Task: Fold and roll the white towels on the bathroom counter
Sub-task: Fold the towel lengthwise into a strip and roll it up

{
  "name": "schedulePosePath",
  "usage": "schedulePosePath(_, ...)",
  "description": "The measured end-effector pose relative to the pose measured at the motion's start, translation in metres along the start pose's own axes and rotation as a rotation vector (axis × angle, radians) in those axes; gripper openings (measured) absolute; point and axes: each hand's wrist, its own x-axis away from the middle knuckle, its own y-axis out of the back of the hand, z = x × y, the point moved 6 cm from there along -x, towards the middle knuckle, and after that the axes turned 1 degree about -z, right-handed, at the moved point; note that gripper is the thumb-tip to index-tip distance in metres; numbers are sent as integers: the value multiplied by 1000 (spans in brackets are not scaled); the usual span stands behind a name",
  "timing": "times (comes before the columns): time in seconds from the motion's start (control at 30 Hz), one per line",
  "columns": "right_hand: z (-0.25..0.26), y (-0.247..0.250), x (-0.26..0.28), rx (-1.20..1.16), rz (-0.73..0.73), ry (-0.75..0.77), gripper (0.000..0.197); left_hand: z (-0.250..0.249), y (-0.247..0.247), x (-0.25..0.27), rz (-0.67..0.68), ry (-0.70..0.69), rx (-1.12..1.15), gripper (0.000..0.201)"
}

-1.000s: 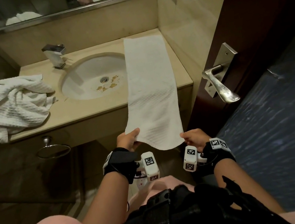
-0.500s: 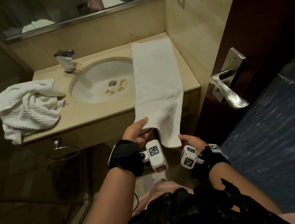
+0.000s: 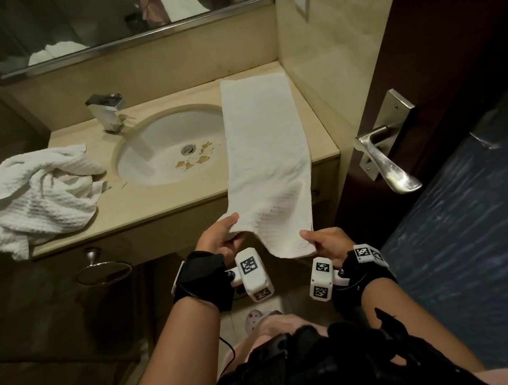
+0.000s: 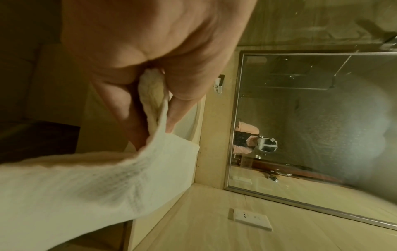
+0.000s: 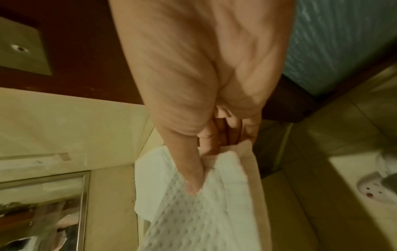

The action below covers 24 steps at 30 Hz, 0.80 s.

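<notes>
Since the earlier frame we have raised the near end of the long folded white waffle-weave towel [image 3: 268, 156], which lies right of the sink [image 3: 150, 149] on the beige stone counter [image 3: 153, 206]. Left hand [image 3: 220, 239] and right hand [image 3: 327, 242] each pinch one near corner. A crumpled white towel [image 3: 39, 196] rests at the counter's left end.

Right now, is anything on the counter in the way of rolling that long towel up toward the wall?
Nothing visible. The folded towel lies alone along the counter right of the sink; the crumpled towel sits far left.
</notes>
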Motion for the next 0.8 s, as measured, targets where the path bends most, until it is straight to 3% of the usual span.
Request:
schedulePosePath(0.2,-5,9,-4,128,-49,41,17,6,9,4,-19,43,-33,38)
schedulePosePath(0.53,-16,23,-26,427,-75,107,39,11,37,-7,-139,1,-257,36)
schedulePosePath(0.67,-11,27,-25,531,-154,178,29,17,40,-9,-118,47,-258,10)
schedulePosePath(0.8,-14,30,-25,546,-188,168,29,19,42,-9,-114,48,-253,20)
